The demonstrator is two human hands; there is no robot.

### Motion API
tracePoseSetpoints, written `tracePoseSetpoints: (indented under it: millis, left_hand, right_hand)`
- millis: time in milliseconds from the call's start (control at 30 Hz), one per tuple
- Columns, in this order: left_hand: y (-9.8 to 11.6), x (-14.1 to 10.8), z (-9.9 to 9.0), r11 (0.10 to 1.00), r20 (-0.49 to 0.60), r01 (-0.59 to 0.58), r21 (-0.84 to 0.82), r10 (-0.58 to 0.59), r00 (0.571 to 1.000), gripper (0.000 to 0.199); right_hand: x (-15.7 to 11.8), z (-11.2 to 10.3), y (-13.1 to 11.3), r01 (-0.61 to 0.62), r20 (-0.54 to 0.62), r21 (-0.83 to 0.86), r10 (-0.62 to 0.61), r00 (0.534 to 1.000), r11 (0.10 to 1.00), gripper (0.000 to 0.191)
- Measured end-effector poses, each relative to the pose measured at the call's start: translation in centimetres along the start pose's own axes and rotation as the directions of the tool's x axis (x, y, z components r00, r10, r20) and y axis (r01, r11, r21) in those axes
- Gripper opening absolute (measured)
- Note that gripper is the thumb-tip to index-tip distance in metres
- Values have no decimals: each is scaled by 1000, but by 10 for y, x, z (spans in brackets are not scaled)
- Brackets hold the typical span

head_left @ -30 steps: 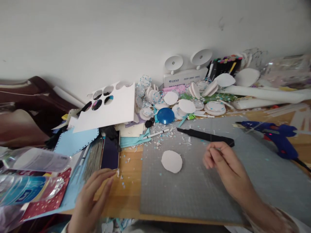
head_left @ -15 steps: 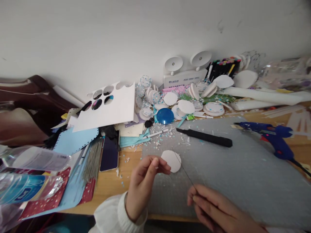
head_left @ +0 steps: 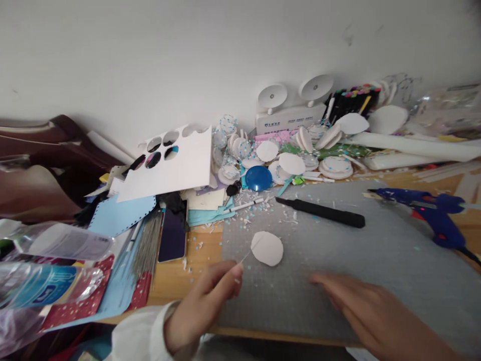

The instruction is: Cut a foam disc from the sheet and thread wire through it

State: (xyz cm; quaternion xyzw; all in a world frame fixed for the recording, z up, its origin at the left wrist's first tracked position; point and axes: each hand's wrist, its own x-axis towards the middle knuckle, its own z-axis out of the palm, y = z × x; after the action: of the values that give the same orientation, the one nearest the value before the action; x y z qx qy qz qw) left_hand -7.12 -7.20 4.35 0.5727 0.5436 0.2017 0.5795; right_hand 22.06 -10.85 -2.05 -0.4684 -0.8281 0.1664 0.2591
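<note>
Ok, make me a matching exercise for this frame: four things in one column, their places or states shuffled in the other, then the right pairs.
Things
1. Glue gun
2. Thin wire
3. Phone
4. Blue dish

Places and states
A. Dark screen, left of the grey mat
B. Beside the piled white discs
C. Far right, with a small red light showing
D. Pinched in the left hand

Pairs: 1-C, 2-D, 3-A, 4-B

Smooth, matt white disc (head_left: 270, 250)
</note>
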Motion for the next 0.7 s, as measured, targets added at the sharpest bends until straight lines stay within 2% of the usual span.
tracePoseSetpoints:
  millis: [133, 367, 467, 533, 633, 700]
  left_hand:
    - [-8, 11, 19, 996, -39, 45, -71, -48, 998, 67]
    - [-9, 13, 24, 980, 2, 108, -169, -109, 994, 66]
    - [-11, 15, 28, 990, -2, 91, -110, -92, 996, 69]
    - [-13, 18, 34, 997, 9, 66, -49, -65, 998, 73]
    - [-16, 20, 45, 997, 35, 76, -22, -75, 997, 77]
    - [-19, 20, 52, 992, 57, 121, -27, -120, 991, 78]
  right_hand:
    - [4, 1, -3, 80, 26, -107, -78, 997, 991, 46]
    - [-3, -1, 13, 16, -54, -157, -25, 998, 987, 31]
    - [0, -2, 3, -76, 19, -51, 78, 997, 996, 28]
    - [7, -3, -10, -162, 140, 77, 151, 979, 984, 28]
    - [21, -1, -29, -278, 296, 266, 196, 935, 923, 24]
    - [30, 4, -37, -346, 342, 370, 220, 914, 862, 22]
